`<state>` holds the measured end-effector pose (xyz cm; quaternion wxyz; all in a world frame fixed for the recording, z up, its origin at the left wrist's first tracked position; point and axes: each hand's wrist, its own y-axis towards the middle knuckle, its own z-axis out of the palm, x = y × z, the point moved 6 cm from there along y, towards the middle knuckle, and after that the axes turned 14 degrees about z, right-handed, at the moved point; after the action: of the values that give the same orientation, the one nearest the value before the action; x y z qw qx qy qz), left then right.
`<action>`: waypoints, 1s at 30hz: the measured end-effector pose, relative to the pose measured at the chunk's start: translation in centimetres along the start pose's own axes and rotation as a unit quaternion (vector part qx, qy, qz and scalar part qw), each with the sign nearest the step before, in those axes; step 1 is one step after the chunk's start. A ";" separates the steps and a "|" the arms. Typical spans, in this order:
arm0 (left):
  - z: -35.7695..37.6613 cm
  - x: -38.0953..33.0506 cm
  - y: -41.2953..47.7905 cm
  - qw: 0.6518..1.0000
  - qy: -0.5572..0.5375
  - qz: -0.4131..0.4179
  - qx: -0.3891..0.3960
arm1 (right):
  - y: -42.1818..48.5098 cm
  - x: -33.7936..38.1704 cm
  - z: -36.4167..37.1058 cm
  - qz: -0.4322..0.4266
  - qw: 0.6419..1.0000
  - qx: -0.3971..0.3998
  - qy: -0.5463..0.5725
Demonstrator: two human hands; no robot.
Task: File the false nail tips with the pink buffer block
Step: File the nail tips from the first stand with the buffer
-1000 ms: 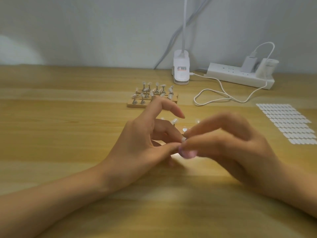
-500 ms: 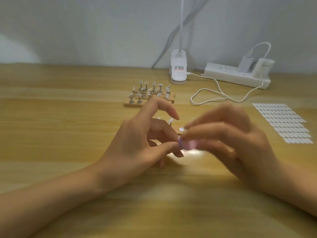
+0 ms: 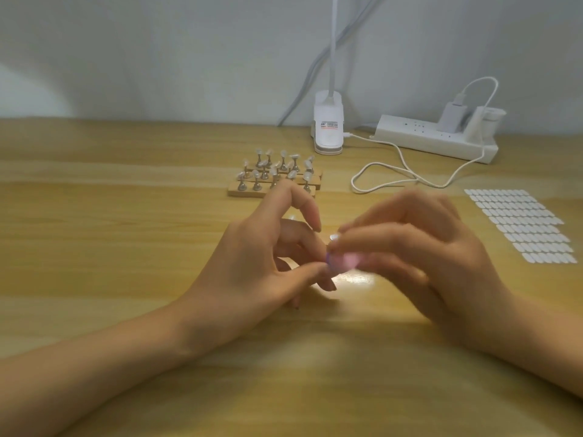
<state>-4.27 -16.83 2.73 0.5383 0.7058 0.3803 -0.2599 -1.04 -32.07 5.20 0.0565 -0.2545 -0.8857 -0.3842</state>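
My left hand (image 3: 262,263) and my right hand (image 3: 422,257) meet above the middle of the wooden table. The right hand pinches the small pink buffer block (image 3: 345,261), which is blurred by motion. Thumb and middle finger of the left hand pinch something tiny right against the block; it looks like a false nail tip, mostly hidden. My left index finger is raised and curved. Further back, wooden stands (image 3: 274,184) carry several false nail tips on metal pegs.
A sheet of white adhesive tabs (image 3: 520,225) lies at the right. At the back edge are a white lamp clip base (image 3: 328,127), a white power strip (image 3: 438,137) with plugs, and a looping white cable (image 3: 407,175). A grey wall stands behind.
My right hand with the pink block has shifted in short strokes against the left fingertips. The view has drifted slightly. The left hand keeps its pinch.
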 end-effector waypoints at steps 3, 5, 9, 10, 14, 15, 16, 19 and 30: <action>0.0 0.0 0.0 1.000 0.008 -0.001 0.006 | 0.2 -0.5 0.6 0.004 1.000 0.019 -0.017; 0.0 -0.1 0.0 1.000 0.005 -0.002 0.003 | 0.7 -1.4 -0.1 0.036 0.999 0.009 0.003; -0.2 0.0 0.1 1.000 0.021 0.005 0.009 | -0.2 0.1 0.7 -0.011 1.000 0.018 -0.014; -0.2 0.0 0.1 1.000 0.020 0.003 0.009 | -0.1 -0.2 0.8 -0.004 0.999 0.021 -0.025; 0.0 -0.1 0.0 1.000 0.010 0.008 0.006 | 0.5 -1.1 -0.1 0.034 0.999 0.017 0.026; -0.1 -0.1 0.1 1.000 0.017 0.012 0.006 | 0.1 -0.5 0.1 0.018 0.999 0.025 0.027; -0.2 0.0 0.1 1.000 0.023 0.012 0.006 | -0.3 0.0 0.4 -0.001 0.999 0.034 0.013; -0.3 0.2 0.1 1.000 0.006 -0.002 -0.005 | 0.2 -0.9 0.5 0.021 0.999 0.032 -0.002; -0.1 0.2 0.1 0.999 -0.040 -0.027 -0.016 | 0.7 -1.3 -0.1 0.053 0.995 0.029 0.076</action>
<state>-4.05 -16.70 2.68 0.5569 0.6757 0.3815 -0.2963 0.41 -32.31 5.31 0.1511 -0.2696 -0.8746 -0.3734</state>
